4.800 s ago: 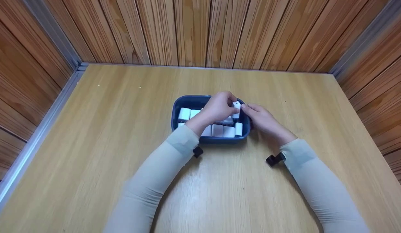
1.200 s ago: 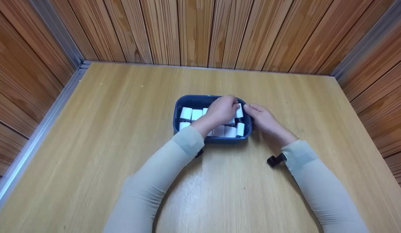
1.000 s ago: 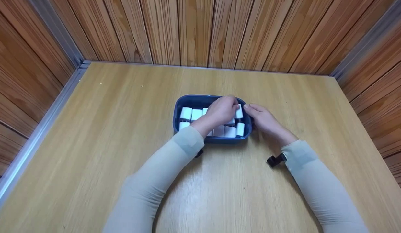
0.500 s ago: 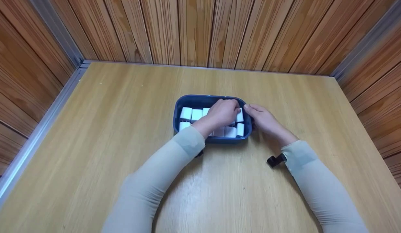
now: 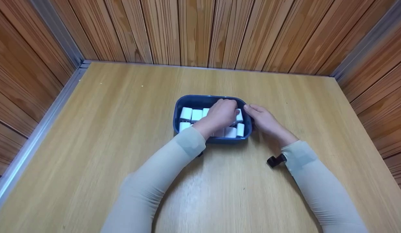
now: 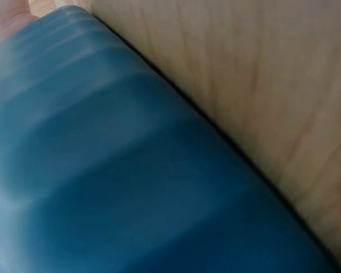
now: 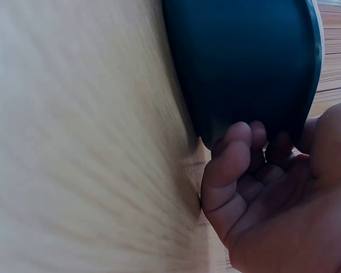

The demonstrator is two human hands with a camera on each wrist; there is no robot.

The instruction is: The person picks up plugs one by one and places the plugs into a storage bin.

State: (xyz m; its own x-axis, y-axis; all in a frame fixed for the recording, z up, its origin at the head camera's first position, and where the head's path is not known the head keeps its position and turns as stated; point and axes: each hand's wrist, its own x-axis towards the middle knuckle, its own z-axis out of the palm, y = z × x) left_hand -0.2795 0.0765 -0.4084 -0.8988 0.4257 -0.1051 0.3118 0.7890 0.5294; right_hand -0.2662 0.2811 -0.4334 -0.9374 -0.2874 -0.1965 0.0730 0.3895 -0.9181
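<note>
A dark blue plastic bin point(image 5: 200, 140) sits on the table and holds several white blocks point(image 5: 186, 114) in rows, which look like plug-in chargers. My left hand point(image 5: 221, 113) reaches over the bin, its curled fingers and thumb on a white charger point(image 5: 240, 116) at the right end. The fingertips are mostly hidden behind the hand. On the right, my right hand point(image 5: 265, 121) grips the bin's end, thumb at the rim. The right wrist view has its curled fingers point(image 7: 227, 165) against the bin's outer wall point(image 7: 244, 62). Mainly the bin's side point(image 6: 113, 148) fills the left wrist view.
The wooden table point(image 5: 122, 106) extends around the bin on all sides. Behind it rises a wood-plank wall point(image 5: 194, 32), with further plank walls at left and right. Metal rails point(image 5: 35, 126) run along the left edge. A black wrist camera point(image 5: 275, 160) hangs from the right sleeve.
Since the earliest frame, the charger at my left fingers has gone down into the bin's right end, and the left hand has lowered with it. My right hand stays at the rim.
</note>
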